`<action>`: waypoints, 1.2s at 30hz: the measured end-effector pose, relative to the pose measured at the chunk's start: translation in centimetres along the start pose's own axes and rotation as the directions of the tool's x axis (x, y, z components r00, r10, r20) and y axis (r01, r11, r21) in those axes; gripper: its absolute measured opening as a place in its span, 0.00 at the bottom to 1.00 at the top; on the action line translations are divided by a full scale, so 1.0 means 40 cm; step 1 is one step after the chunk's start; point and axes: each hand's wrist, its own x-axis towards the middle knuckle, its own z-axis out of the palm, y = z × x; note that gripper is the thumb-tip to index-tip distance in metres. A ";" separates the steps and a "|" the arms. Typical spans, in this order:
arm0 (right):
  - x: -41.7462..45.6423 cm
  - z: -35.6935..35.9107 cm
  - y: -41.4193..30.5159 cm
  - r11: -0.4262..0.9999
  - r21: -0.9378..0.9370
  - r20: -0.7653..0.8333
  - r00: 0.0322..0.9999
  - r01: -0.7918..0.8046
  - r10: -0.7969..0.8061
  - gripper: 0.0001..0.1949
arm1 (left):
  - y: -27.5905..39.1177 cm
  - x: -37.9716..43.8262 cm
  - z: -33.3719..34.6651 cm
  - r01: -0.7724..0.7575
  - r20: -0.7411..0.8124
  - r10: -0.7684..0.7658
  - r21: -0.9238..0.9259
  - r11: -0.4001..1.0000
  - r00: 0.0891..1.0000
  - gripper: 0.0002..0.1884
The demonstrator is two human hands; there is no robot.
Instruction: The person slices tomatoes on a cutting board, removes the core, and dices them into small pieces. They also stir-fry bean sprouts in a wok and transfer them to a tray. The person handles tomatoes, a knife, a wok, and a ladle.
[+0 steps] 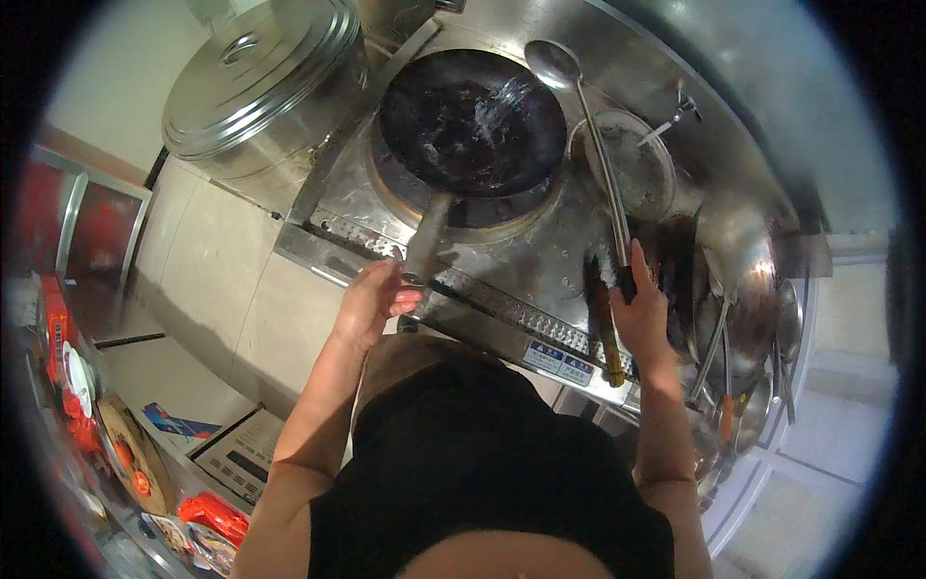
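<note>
My left hand [380, 293] is at the end of the wok's pale handle [432, 231], fingers apart and not wrapped round it. Whether they touch is unclear. The dark wok [463, 127] is above a round burner ring [499, 230], with a shiny wet patch inside. My right hand [640, 307] is closed on the dark grip of a long-handled metal ladle [604, 163]. The ladle's bowl lies beyond the wok's right rim. A brush-like tool [606, 340] with a yellowish handle lies just left of my right hand.
A large lidded steel pot [268, 94] stands at the upper left. Right of the wok, a tap [673, 119] reaches over a round basin [640, 163]. Several metal bowls and utensils [734, 282] crowd the right side. Behind me at lower left is a round wooden board [134, 456] with red slices.
</note>
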 end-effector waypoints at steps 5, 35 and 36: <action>-0.022 0.058 0.195 0.986 -0.140 -0.159 0.985 -0.095 0.072 0.36 | 0.005 -0.005 -0.015 0.000 0.052 -0.001 0.022 1.000 0.999 0.19; 0.067 -0.290 -0.091 -0.218 0.736 0.677 0.694 -0.641 0.244 0.15 | 0.002 0.011 0.034 0.011 0.094 -0.009 -0.025 1.000 0.996 0.17; 0.071 -0.270 -0.084 -0.184 0.724 0.689 0.686 -0.664 0.233 0.17 | 0.002 0.010 0.033 0.003 0.081 0.000 -0.029 1.000 0.997 0.16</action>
